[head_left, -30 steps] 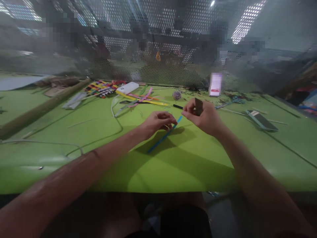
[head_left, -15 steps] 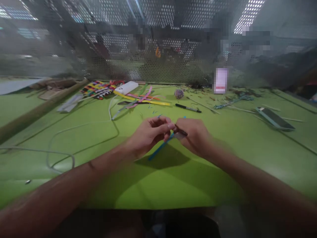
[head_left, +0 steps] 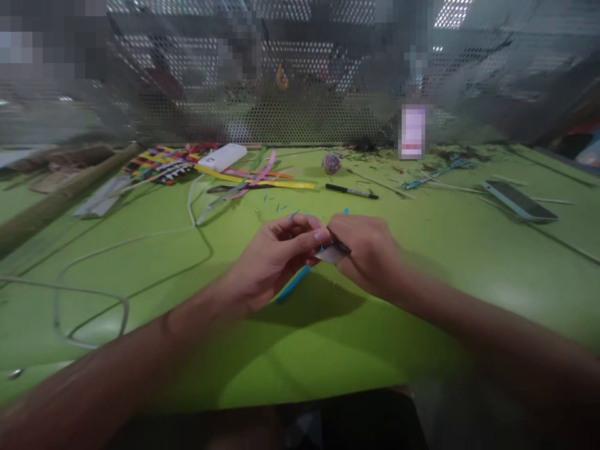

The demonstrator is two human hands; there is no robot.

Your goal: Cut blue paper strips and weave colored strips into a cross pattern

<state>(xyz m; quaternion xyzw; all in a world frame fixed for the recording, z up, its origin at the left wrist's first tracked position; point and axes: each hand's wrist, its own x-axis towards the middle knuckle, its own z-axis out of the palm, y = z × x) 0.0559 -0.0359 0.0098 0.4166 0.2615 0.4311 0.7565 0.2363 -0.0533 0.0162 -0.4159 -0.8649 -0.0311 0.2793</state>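
The left hand pinches a blue strip in its fingers; the right hand, fingers curled, grips a flat blade near the strip.

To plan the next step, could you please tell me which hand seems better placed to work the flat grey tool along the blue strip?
Probably the right hand: the flat grey tool sits in its grip, while the left hand appears to steady the blue strip.
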